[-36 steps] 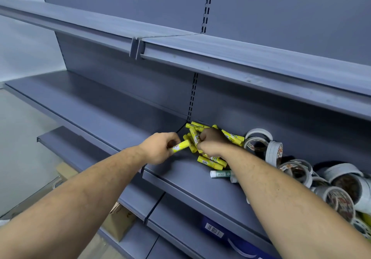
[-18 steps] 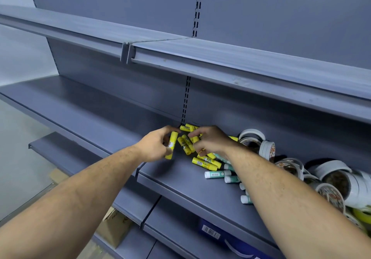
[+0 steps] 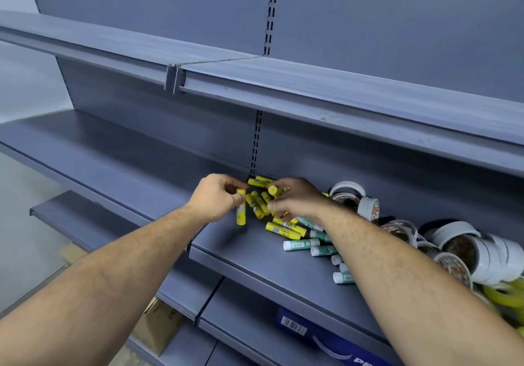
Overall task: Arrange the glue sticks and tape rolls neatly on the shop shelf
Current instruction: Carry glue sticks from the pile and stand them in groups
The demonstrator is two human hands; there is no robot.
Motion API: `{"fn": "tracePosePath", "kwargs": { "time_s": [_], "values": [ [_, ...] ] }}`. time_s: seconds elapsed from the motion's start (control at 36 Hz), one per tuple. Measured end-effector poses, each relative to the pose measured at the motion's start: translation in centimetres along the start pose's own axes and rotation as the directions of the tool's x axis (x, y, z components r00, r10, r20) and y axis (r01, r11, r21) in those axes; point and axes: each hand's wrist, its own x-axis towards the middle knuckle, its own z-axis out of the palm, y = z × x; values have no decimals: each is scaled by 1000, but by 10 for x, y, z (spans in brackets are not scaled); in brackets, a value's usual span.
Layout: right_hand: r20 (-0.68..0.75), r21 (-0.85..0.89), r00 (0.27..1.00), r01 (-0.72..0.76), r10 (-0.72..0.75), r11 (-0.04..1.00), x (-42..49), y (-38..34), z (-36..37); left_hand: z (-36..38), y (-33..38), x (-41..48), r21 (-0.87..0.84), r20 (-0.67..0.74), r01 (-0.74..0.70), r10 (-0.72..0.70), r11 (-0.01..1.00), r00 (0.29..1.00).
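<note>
Left hand (image 3: 217, 200): we are pinching a yellow glue stick (image 3: 241, 209) upright over the shelf (image 3: 255, 255).
Right hand (image 3: 300, 200): we are gripping a second stick (image 3: 272, 189) above the yellow pile (image 3: 256, 205).
Tape rolls (image 3: 347, 192): lying heaped rightward.

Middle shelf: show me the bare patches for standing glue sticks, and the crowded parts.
Bare: the shelf left of the left hand, to its far end; also the front strip before the green glue sticks. Crowded: yellow glue sticks at the right hand, then tape rolls rightward.

Cardboard box (image 3: 158, 327) low left, blue pkg w/ barcode (image 3: 312, 337) low centre.
</note>
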Motion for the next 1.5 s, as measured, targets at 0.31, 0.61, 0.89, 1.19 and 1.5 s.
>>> {"fn": "tracePosePath", "kwargs": {
  "time_s": [0.31, 0.61, 0.89, 1.19, 1.5],
  "values": [
    [-312, 164, 945, -47, 97, 985, -40, 6, -14, 20, 26, -4, -209, 159, 32, 2, 977, 987],
    [-510, 191, 846, -64, 155, 980, -115, 22, -44, 85, 88, -24, -240, 325, -54, 133, 969, 936],
    [-661, 198, 718, -110, 216, 974, -257, 79, -121, 191, 174, -79, -295, 461, -133, 263, 946, 848],
    [-800, 282, 505, -163, 325, 945, -500, 169, -235, 365, 327, -216, -380, 622, -199, 409, 903, 668],
    [-890, 356, 202, -249, 408, 901, -709, 246, -303, 531, 450, -352, -399, 747, -343, 519, 850, 415]
  ]
}}
